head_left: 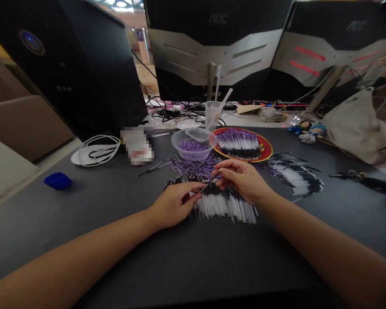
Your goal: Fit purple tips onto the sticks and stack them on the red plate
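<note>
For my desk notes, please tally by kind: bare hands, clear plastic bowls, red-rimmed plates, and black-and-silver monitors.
Bare hands (left hand, right hand): 2
Clear plastic bowl: 1
Red-rimmed plate: 1
Black-and-silver monitors: 2
Total: 6

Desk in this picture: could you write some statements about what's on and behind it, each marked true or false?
1. The left hand pinches a thin stick. True.
2. The right hand is empty. False: it pinches a thin dark piece.
3. The clear bowl holds purple pieces. True.
4. The red-rimmed plate stands left of the bowl. False: it stands right.
5. A white straw leans in the plastic cup. True.
6. The monitors show their screens. False: their backs face us.
</note>
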{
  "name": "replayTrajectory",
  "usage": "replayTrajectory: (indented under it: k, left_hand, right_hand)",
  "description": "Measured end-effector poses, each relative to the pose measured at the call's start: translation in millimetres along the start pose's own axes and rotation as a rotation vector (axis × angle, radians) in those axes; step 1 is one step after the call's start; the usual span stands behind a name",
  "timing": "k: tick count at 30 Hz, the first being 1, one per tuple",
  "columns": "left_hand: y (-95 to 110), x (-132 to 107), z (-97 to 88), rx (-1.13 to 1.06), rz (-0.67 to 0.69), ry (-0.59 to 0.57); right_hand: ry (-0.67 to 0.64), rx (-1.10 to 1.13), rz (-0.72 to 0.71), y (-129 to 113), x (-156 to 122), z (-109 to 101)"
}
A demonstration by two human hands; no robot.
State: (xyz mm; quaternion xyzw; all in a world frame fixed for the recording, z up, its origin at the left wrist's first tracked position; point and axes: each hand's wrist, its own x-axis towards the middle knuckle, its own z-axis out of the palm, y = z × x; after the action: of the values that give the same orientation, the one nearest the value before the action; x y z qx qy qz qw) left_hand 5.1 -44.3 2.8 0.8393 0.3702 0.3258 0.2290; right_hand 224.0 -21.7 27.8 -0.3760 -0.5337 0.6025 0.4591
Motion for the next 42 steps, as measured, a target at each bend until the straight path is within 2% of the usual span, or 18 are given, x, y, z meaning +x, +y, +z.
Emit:
replayTrajectory:
  k: [5, 12, 21, 26, 28, 30, 33, 36, 39, 42]
  left_hand:
    - [-0.2, 1.6, 1.1, -0.12, -0.069, 0.011]
    - [-0.2, 0.8, 2.5, -0.097, -0.083, -0.012]
    - [-1.3, 1.4, 2.5, -0.149, -0.075, -0.018]
    - [1.2, 0.3, 1.6, -0.181, -0.054, -0.028]
    - [1.4, 0.3, 1.6, -0.175, -0.048, -0.028]
    - [1.0, 1.0, 1.9, -0.157, -0.056, -0.02]
    - [-1.3, 3.5, 2.5, -0.105, -0.099, 0.028]
    - [-6.9, 7.6, 2.6, -0.114, -0.179, 0.148]
    - [-13.9, 12.6, 1.5, -0.303, -0.316, 0.262]
    - [-19.0, 16.9, -0.8, -0.517, -0.426, 0.357]
  right_hand:
    - [0.04, 0.081, 0.014, 0.3, 2.4, -4.0]
    - [0.007, 0.134, -0.017, 0.5, 2.7, -8.0]
    - [-0.014, 0.039, 0.022, 2.8, 1.3, -5.3]
    - [-0.206, -0.1, 0.119, 6.5, -1.0, 1.7]
    - [-0.194, -0.144, 0.083, 6.6, -0.5, 2.1]
    - [-0.124, -0.17, 0.013, 5.7, 0.8, 0.9]
    - [-0.015, -0.177, -0.086, 3.3, 2.9, -2.6]
    - [0.112, -0.139, -0.146, 0.7, 4.4, -7.3]
    - [0.199, -0.139, -0.161, -1.0, 5.3, -12.1]
    - [0.148, -0.253, -0.132, -1.0, 5.1, -14.2]
